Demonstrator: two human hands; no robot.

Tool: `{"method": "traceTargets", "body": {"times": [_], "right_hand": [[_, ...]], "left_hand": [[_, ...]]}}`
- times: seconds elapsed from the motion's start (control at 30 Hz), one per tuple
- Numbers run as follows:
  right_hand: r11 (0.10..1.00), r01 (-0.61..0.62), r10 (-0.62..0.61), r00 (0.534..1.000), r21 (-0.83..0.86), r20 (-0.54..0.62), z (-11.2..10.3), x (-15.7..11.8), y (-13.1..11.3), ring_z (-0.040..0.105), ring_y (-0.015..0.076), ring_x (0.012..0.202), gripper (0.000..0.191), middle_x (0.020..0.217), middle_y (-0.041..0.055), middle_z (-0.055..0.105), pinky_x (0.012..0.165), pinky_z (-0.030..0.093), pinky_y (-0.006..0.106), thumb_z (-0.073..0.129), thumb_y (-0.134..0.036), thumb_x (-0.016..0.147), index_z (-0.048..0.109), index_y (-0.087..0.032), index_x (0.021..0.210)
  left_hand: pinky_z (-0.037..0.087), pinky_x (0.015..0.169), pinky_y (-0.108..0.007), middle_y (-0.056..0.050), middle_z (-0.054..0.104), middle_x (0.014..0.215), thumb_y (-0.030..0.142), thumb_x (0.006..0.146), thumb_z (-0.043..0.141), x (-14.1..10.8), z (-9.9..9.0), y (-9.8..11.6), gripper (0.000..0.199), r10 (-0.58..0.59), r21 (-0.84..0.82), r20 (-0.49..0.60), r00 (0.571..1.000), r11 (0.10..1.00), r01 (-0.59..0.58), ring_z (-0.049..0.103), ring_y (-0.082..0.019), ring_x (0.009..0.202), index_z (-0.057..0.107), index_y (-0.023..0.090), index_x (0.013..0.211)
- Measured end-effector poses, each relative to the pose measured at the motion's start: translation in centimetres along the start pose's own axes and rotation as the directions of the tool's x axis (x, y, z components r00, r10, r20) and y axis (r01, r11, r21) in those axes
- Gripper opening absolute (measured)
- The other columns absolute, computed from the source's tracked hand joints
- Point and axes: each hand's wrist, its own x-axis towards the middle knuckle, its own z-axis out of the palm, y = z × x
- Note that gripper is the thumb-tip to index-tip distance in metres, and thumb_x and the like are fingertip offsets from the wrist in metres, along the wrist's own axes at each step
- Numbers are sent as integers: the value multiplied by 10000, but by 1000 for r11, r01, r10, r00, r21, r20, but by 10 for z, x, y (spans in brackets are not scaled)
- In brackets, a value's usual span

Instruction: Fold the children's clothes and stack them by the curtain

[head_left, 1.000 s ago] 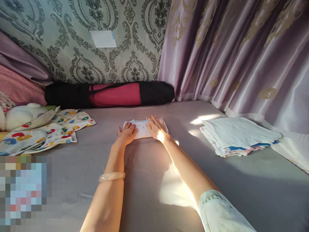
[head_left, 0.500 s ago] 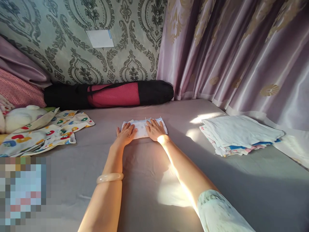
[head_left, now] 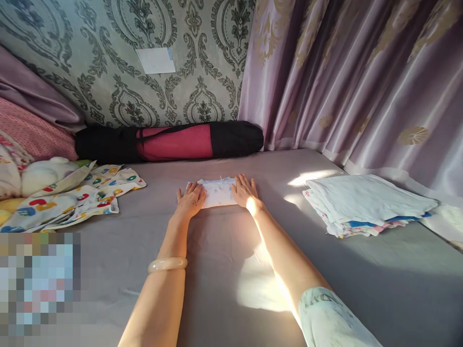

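A white folded cloth (head_left: 218,193) with faint small prints and a pale blue edge lies flat on the grey bed sheet (head_left: 217,260). My left hand (head_left: 191,198) rests palm down on its left end, fingers spread. On the right end lies my right hand (head_left: 246,193), also flat with its fingers stretched out. Both palms cover the ends of the cloth, so only its middle part shows. A pale bangle (head_left: 168,264) circles my left forearm.
Right of my hands sits a stack of folded cloths (head_left: 369,197). A printed garment (head_left: 72,197) lies at left beside a white plush toy (head_left: 47,176). A black and red rolled bag (head_left: 173,143) runs along the wall. Curtains (head_left: 325,72) hang at right.
My right hand has slid right to the end of the cloth, uncovering more of its middle. My left hand stays on the left end. The whole view has shifted slightly.
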Motion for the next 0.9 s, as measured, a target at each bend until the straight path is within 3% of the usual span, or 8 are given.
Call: {"method": "traceTargets", "body": {"times": [0.2, 0.4, 0.53, 0.7, 0.9], "right_hand": [[1000, -11, 11, 1000, -12, 29, 9, 0, 2, 143, 232, 1509, 595, 1629, 92, 238, 1207, 151, 493, 172, -407, 1025, 307, -136, 1538], [1000, -24, 24, 998, -2, 57, 4, 3, 1, 169, 249, 1500, 576, 1626, 97, 248, 1195, 176, 496, 211, -400, 1026, 317, -149, 1533], [999, 27, -24, 992, -22, 126, -5, 13, 8, 247, 248, 1474, 518, 1597, 84, 323, 1182, 213, 469, 250, -338, 1030, 375, -183, 1507], [995, 96, -92, 973, -9, 212, -25, 29, 21, 493, 222, 1317, 457, 1481, 55, 502, 1058, 398, 354, 378, -165, 976, 550, -260, 1389], [999, 49, -45, 961, -7, 274, -46, 43, 22, 561, 244, 1250, 415, 1422, 65, 560, 980, 463, 325, 551, -226, 927, 606, -285, 1334]], "left_hand": [[163, 1175, -609, -104, 229, 1628, 451, 991, 152, -1, 2, 1, 622, -17, -6, 60, 998, 1000, 18, 143, -296, 1514, 354, 189, 1518], [187, 1159, -616, -101, 253, 1623, 430, 987, 174, 0, 2, 2, 596, -19, 3, 55, 998, 1000, 19, 173, -309, 1506, 364, 222, 1512], [226, 1139, -608, -87, 394, 1562, 386, 978, 226, 7, -4, -2, 539, 12, 39, 22, 1000, 999, -13, 306, -302, 1458, 459, 276, 1452], [319, 1078, -533, -57, 627, 1355, 209, 907, 350, 24, -21, -8, 478, 75, 156, 18, 997, 985, -77, 527, -286, 1279, 626, 329, 1278], [286, 1073, -554, -58, 717, 1186, 147, 831, 461, 50, -32, -13, 407, 62, 150, 21, 998, 987, -65, 583, -319, 1200, 732, 314, 1085]]}}
